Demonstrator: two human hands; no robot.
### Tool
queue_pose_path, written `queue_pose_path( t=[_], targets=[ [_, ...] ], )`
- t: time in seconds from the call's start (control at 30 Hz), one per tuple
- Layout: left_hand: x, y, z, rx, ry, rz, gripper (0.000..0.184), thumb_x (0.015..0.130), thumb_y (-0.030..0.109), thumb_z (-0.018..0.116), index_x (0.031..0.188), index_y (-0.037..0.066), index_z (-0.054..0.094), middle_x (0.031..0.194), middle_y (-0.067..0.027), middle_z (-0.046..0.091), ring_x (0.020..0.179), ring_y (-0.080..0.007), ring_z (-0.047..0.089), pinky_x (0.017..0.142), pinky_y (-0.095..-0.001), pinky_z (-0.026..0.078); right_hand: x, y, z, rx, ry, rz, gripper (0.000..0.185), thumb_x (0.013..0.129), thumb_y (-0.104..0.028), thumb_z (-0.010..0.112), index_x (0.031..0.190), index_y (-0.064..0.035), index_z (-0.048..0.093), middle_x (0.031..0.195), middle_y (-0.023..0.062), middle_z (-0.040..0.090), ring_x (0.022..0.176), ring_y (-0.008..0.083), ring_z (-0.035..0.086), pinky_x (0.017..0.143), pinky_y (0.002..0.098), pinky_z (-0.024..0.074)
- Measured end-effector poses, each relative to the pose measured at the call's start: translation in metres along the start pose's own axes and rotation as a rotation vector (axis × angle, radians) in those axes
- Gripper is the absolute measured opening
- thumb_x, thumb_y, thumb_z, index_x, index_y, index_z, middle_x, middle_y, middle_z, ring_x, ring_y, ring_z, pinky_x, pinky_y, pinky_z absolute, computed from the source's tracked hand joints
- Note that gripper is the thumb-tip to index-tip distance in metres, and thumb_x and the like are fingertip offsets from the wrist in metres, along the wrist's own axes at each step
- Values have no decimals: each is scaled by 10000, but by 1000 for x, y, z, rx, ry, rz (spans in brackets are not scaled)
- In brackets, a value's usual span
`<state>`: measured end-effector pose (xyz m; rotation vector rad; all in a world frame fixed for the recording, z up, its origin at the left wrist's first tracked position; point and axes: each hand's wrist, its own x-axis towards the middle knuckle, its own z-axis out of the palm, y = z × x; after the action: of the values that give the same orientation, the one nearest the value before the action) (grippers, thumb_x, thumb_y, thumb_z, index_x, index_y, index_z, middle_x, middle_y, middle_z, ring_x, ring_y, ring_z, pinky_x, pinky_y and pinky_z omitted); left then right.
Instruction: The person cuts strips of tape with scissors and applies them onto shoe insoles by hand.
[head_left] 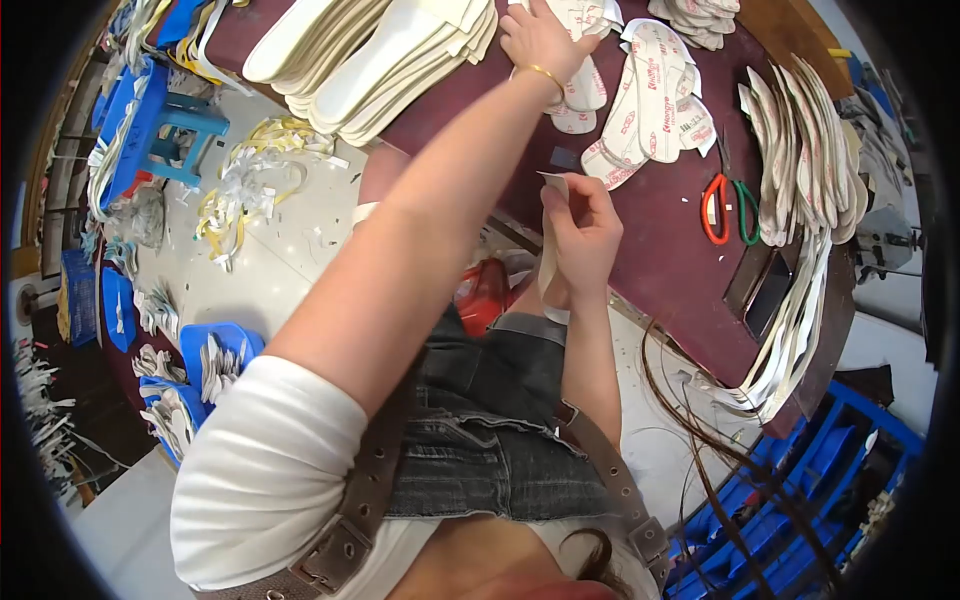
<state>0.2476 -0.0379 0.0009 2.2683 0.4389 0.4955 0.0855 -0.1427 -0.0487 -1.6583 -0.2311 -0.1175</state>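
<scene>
My left hand (545,42) reaches to the far side of the maroon table (430,110), fingers spread over a pile of white insoles with red print (585,90). Its thumb points right, and the top of the hand runs near the frame edge. Close to my body, my right hand (585,235) is closed on a thin cream insole (548,270), seen nearly edge-on and hanging down from the fingers. More printed insoles (658,95) lie fanned to the right of my left hand. Thick stacks of cream insoles (375,75) stand to its left.
Scissors with red and green handles (716,210) lie on the right, near a standing row of insoles (800,160) and a dark phone-like object (768,290). White strips (800,330) hang along the table edge. A blue stool (180,140) and yellow scraps (240,200) are at left.
</scene>
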Motion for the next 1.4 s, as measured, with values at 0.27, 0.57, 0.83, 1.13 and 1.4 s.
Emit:
queue_pose_path(
  t=[0.27,0.57,0.83,1.13,1.4],
  targets=[
    [1,-23,10,-511,383,336,802,678,170,716,1321,10,265,1152,-235,363,1115,-404,395,979,-455,318,-10,-17,-16,239,53,121,100,855,-53,620,930,-7,573,860,20,592,742,59,539,669,195,440],
    [12,13,-10,-995,193,432,807,756,154,640,1370,9,136,1166,-175,390,1005,-275,472,903,-360,391,-14,-32,-22,351,63,175,176,872,-79,601,1013,4,537,897,102,628,771,128,604,697,256,503],
    [-77,-52,-106,-1284,-595,-230,361,861,109,565,1188,-23,483,1045,-89,604,871,-185,610,772,-308,498,-7,-36,-32,510,21,93,161,866,-41,583,1026,-17,575,882,77,603,678,104,561,565,221,452],
    [-150,-72,-120,-700,-559,-20,377,812,156,672,1126,-2,538,967,-62,636,846,-131,613,725,-272,503,-6,-45,-28,315,-222,478,94,854,-74,606,932,-23,615,829,27,561,621,22,494,408,151,322],
    [-158,-63,-112,-1007,-398,-296,277,788,152,696,988,-21,614,876,-54,645,753,-99,606,640,-255,501,-42,-43,-18,771,72,700,133,880,-109,571,975,-16,567,739,10,522,489,32,385,377,164,262]
  ],
)
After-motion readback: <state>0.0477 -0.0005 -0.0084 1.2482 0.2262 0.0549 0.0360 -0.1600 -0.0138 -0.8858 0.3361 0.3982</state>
